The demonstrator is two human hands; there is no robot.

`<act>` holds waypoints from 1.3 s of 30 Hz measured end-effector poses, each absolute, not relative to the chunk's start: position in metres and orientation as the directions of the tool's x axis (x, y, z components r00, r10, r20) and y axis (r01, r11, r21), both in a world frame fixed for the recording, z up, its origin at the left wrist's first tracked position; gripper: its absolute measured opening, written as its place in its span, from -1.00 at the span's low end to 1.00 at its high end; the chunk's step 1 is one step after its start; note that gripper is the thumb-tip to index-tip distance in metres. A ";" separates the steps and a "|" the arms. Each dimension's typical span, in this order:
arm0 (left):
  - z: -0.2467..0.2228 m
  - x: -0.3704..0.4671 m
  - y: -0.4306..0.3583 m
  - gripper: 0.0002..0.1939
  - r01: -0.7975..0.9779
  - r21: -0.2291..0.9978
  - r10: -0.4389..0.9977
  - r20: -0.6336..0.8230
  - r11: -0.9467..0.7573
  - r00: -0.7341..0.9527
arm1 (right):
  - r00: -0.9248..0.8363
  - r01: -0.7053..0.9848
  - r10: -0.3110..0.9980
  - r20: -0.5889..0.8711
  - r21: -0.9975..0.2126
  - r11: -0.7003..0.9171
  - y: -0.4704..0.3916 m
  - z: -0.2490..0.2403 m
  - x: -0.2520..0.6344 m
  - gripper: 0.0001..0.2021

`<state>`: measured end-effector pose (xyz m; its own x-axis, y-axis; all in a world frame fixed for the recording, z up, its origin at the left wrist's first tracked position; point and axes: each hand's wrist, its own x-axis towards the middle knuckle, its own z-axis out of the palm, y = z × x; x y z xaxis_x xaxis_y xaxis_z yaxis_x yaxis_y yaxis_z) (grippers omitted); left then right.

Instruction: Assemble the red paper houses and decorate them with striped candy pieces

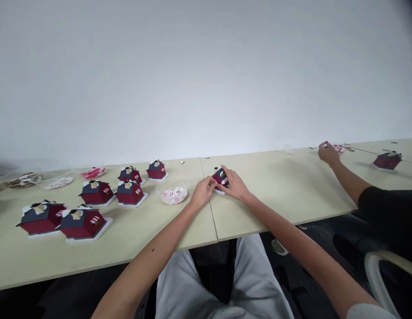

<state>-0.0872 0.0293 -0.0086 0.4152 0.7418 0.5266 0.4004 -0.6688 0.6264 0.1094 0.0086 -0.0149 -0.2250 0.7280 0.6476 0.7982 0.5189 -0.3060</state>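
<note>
A small dark-red model house [219,175] with a dark roof and white base sits at the table seam, partly covered by my fingers. My right hand [237,186] is wrapped round its right side, thumb across the front. From the left, my left hand [202,191] reaches the front wall with thumb and fingers pinched together. A bit of red and white shows at those fingertips; it looks like a small striped piece. Left of my left hand stands a clear bowl [174,194] of red-and-white striped pieces.
Several similar houses [82,225] stand to the left. Behind them lie a dish of red pieces [93,173] and a container of white pieces [61,182]. On the right, another person's hand [328,153] holds something small near another house [387,161]. The wall [206,88] borders the table.
</note>
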 end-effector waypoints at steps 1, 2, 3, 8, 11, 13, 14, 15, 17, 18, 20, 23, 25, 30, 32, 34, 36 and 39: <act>-0.010 -0.088 0.030 -0.85 0.407 0.627 0.746 0.526 -0.665 0.408 | -0.217 0.803 0.731 0.647 -0.308 0.510 0.008 -0.016 0.108 -0.17; -0.010 -0.088 0.031 -0.85 0.409 0.634 0.753 0.525 -0.656 0.396 | -0.205 0.808 0.735 0.647 -0.312 0.500 0.008 -0.017 0.107 -0.17; -0.011 -0.088 0.031 -0.85 0.407 0.644 0.761 0.523 -0.648 0.384 | -0.193 0.810 0.738 0.647 -0.320 0.492 0.008 -0.017 0.107 -0.18; -0.013 -0.085 0.031 -0.84 0.427 0.651 0.778 0.514 -0.628 0.361 | -0.175 0.796 0.731 0.659 -0.342 0.500 0.007 -0.020 0.106 -0.18; -0.011 -0.083 0.030 -0.84 0.464 0.626 0.779 0.517 -0.627 0.355 | -0.186 0.794 0.715 0.674 -0.326 0.514 0.008 -0.021 0.105 -0.19; -0.010 -0.083 0.029 -0.84 0.483 0.615 0.781 0.518 -0.623 0.348 | -0.193 0.793 0.704 0.684 -0.314 0.522 0.008 -0.022 0.104 -0.19; -0.009 -0.083 0.028 -0.84 0.489 0.614 0.784 0.518 -0.620 0.343 | -0.194 0.790 0.702 0.686 -0.315 0.526 0.008 -0.022 0.104 -0.19; -0.008 -0.083 0.028 -0.84 0.491 0.617 0.787 0.515 -0.615 0.340 | -0.192 0.786 0.704 0.683 -0.322 0.527 0.008 -0.022 0.104 -0.19; -0.008 -0.084 0.029 -0.82 0.490 0.631 0.798 0.501 -0.601 0.334 | -0.186 0.773 0.720 0.669 -0.353 0.527 0.008 -0.022 0.105 -0.19; -0.008 -0.085 0.030 -0.78 0.487 0.640 0.804 0.497 -0.594 0.327 | -0.182 0.765 0.730 0.659 -0.372 0.526 0.008 -0.022 0.106 -0.19; -0.008 -0.087 0.032 -0.58 0.476 0.654 0.808 0.506 -0.587 0.302 | -0.185 0.746 0.748 0.637 -0.404 0.529 0.006 -0.021 0.109 -0.18; -0.007 -0.093 0.036 -0.16 0.405 0.672 0.785 0.520 -0.619 0.337 | -0.243 0.699 0.757 0.607 -0.431 0.570 0.000 -0.018 0.114 -0.15; -0.005 -0.097 0.035 -0.01 0.321 0.696 0.748 0.479 -0.643 0.459 | -0.320 0.639 0.739 0.592 -0.442 0.630 -0.005 -0.015 0.116 -0.15; 0.004 -0.102 0.025 -0.01 0.178 0.742 0.655 0.421 -0.647 0.627 | -0.476 0.392 0.669 0.571 -0.543 0.742 -0.011 -0.009 0.114 -0.23; 0.006 -0.101 0.022 0.00 0.165 0.721 0.639 0.453 -0.673 0.622 | -0.470 0.328 0.688 0.553 -0.615 0.718 -0.010 -0.009 0.113 -0.25; 0.006 -0.099 0.023 -0.06 0.170 0.668 0.608 0.502 -0.724 0.615 | -0.450 0.310 0.719 0.530 -0.662 0.683 -0.008 -0.010 0.111 -0.26; 0.006 -0.098 0.025 -0.17 0.183 0.599 0.568 0.552 -0.779 0.611 | -0.438 0.334 0.740 0.509 -0.673 0.660 -0.007 -0.010 0.110 -0.27; 0.007 -0.098 0.025 -0.29 0.207 0.565 0.559 0.569 -0.798 0.603 | -0.387 0.386 0.793 0.471 -0.698 0.603 -0.010 -0.005 0.114 -0.28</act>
<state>-0.0982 0.0255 0.0074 0.6027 0.5593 0.5691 0.2073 -0.7985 0.5652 0.1136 -0.0097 -0.0045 -0.3867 0.7929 0.4709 0.3860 0.6029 -0.6982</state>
